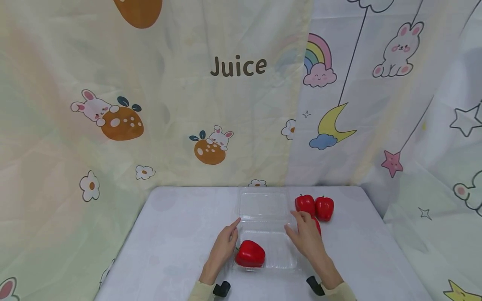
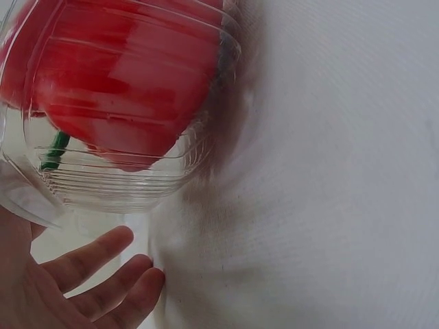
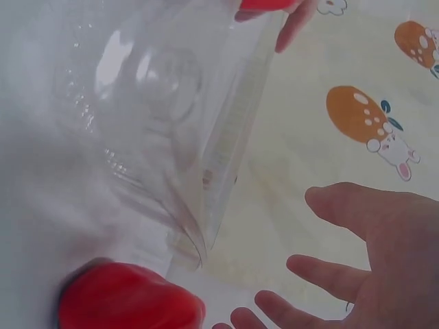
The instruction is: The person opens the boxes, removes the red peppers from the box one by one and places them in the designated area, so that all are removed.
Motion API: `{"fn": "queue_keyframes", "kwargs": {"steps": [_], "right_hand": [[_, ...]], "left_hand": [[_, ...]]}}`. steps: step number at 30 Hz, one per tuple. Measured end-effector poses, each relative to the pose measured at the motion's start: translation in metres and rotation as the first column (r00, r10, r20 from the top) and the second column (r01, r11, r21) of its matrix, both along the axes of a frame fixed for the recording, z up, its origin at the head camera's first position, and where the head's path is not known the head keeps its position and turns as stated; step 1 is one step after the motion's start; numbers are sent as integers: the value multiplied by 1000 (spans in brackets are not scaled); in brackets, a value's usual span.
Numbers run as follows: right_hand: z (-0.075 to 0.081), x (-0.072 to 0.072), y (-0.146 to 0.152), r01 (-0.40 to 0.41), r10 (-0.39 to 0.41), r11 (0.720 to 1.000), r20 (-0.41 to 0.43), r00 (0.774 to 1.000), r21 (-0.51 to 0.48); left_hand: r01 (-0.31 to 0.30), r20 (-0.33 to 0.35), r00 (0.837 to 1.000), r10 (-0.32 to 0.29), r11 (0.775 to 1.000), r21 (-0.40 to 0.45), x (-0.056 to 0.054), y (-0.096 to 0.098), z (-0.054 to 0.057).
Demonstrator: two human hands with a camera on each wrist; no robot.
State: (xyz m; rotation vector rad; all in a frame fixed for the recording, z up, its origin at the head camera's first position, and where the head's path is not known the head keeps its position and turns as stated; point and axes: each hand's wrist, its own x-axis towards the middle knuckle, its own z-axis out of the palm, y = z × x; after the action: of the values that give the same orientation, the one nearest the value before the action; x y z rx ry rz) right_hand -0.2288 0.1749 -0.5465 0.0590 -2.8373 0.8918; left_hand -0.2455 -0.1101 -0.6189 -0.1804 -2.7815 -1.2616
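A clear plastic clamshell box (image 1: 278,251) lies open on the table, its lid (image 1: 263,205) folded back toward the wall. One red bell pepper (image 1: 250,253) with a green stem sits in the box's near left corner; the left wrist view shows this pepper (image 2: 123,75) through the ridged wall. My left hand (image 1: 223,247) is at the box's left side, fingers extended and fingertips right by the hinge. Over the right edge reaches my right hand (image 1: 309,239), fingers spread and holding nothing. Beyond it, a red bell pepper (image 1: 317,223) is partly hidden by that hand.
Two more red bell peppers (image 1: 304,203) (image 1: 324,208) stand at the back right of the white-covered table (image 1: 180,234). A printed cloth (image 1: 241,104) hangs behind the table's far edge and along its sides. Black straps (image 1: 222,289) circle both wrists.
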Motion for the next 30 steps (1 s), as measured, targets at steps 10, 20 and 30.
{"fn": "queue_keyframes", "kwargs": {"steps": [10,20,30], "right_hand": [[-3,8,-18,-44,45,998,-13,999,33],[0,14,-30,-75,76,996,-3,997,44],[-3,15,-49,-162,160,983,31,987,86]], "left_hand": [[-3,-9,1000,3,1000,-14,0,1,2],[6,-28,1000,-7,1000,-24,0,1,2],[4,-10,1000,-4,1000,-24,0,0,3]]}}
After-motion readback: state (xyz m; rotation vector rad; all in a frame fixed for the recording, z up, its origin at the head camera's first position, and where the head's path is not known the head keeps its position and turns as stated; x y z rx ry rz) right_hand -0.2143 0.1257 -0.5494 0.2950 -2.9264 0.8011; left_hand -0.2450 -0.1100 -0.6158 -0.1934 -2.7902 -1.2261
